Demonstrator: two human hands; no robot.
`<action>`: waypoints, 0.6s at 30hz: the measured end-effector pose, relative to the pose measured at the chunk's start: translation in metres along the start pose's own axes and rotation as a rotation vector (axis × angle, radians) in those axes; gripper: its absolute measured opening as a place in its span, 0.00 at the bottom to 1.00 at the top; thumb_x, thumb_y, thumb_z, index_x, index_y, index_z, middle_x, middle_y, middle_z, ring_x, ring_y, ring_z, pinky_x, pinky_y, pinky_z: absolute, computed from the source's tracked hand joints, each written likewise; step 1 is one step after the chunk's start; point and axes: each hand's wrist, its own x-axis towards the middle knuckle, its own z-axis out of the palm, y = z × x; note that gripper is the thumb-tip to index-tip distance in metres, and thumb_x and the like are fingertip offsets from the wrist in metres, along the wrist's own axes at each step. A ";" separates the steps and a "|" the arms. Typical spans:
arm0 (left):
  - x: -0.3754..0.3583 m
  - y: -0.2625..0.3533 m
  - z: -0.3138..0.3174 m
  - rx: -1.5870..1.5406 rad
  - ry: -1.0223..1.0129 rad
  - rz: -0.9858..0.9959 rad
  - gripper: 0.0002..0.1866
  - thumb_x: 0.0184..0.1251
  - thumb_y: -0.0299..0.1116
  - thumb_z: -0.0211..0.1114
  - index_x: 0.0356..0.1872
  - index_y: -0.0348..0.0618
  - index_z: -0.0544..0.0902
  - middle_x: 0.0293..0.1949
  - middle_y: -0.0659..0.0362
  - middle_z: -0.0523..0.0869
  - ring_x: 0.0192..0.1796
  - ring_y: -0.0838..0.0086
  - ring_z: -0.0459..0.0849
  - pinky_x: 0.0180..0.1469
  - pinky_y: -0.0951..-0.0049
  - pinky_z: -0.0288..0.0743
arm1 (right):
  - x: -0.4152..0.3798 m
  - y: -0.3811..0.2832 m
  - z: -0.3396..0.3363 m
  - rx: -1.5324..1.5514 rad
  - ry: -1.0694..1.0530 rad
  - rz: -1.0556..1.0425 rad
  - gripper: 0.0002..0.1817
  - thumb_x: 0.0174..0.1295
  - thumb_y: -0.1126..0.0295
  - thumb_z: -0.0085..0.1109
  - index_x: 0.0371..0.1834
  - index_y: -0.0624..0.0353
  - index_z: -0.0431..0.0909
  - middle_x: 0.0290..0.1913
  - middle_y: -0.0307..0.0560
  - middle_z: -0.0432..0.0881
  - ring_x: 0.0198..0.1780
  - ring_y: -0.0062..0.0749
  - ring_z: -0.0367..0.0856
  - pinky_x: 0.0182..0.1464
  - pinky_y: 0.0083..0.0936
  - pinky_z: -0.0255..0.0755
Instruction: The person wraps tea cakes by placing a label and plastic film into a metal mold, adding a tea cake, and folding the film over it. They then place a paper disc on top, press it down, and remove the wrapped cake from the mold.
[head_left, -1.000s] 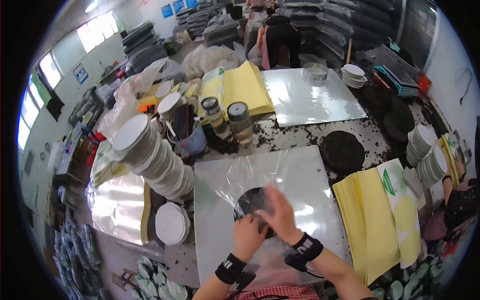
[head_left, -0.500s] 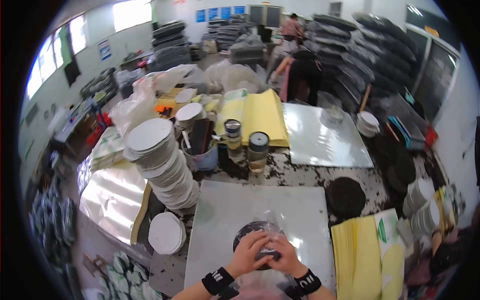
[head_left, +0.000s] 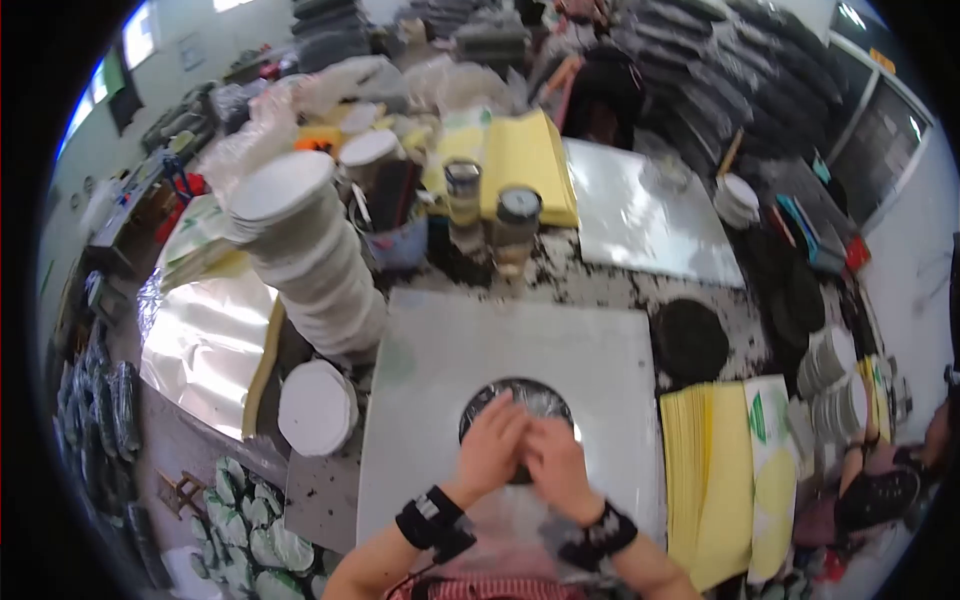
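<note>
On the pale board (head_left: 420, 345) in front of me lies a dark round disc (head_left: 517, 385) with shiny clear plastic wrap (head_left: 545, 402) over it. My left hand (head_left: 490, 452) rests over the disc's left and near side, fingers close together and bent onto the wrap. Beside it, my right hand (head_left: 558, 465) has its fingers curled in at the disc's near right, almost touching the left. Both hands seem to pinch the wrap, though blur and the hands themselves hide the fingertips and most of the disc's near half.
A tall stack of white discs (head_left: 300, 250) and a lower stack (head_left: 315, 408) stand left. Yellow paper sheets (head_left: 705, 480) and a bare dark disc (head_left: 690, 340) lie right. Two jars (head_left: 515, 225) stand behind the board. A co-worker's arm (head_left: 855, 460) shows far right; another person (head_left: 605, 90) bends beyond.
My view has tilted down, so the scene sits higher. My hands have shifted on the disc, and the plastic that stood up above them now lies flatter.
</note>
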 end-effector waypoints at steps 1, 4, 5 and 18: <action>-0.003 0.006 -0.005 -0.025 -0.052 -0.046 0.35 0.50 0.26 0.66 0.66 0.32 0.72 0.68 0.44 0.74 0.74 0.48 0.67 0.76 0.54 0.61 | -0.007 0.000 0.009 0.020 -0.002 0.122 0.13 0.59 0.76 0.59 0.48 0.61 0.83 0.51 0.55 0.82 0.54 0.56 0.79 0.56 0.41 0.75; 0.005 0.010 -0.011 0.093 -0.179 -0.070 0.40 0.56 0.35 0.65 0.70 0.27 0.66 0.74 0.40 0.67 0.78 0.46 0.61 0.79 0.50 0.53 | 0.011 0.032 0.039 -0.148 0.004 0.063 0.12 0.56 0.76 0.60 0.44 0.62 0.82 0.49 0.54 0.82 0.52 0.53 0.79 0.55 0.43 0.76; 0.004 0.008 -0.010 0.133 -0.241 -0.060 0.40 0.62 0.41 0.62 0.72 0.28 0.64 0.76 0.38 0.62 0.79 0.46 0.58 0.79 0.49 0.50 | 0.009 0.034 0.028 -0.076 -0.029 0.035 0.12 0.55 0.76 0.62 0.43 0.62 0.82 0.49 0.54 0.82 0.52 0.53 0.79 0.55 0.43 0.76; 0.011 0.013 -0.004 0.292 -0.389 -0.074 0.41 0.68 0.51 0.62 0.71 0.26 0.66 0.77 0.37 0.59 0.80 0.44 0.54 0.78 0.48 0.49 | -0.046 0.128 -0.129 -0.529 0.371 0.093 0.10 0.56 0.74 0.63 0.41 0.58 0.83 0.38 0.53 0.84 0.41 0.47 0.84 0.42 0.36 0.79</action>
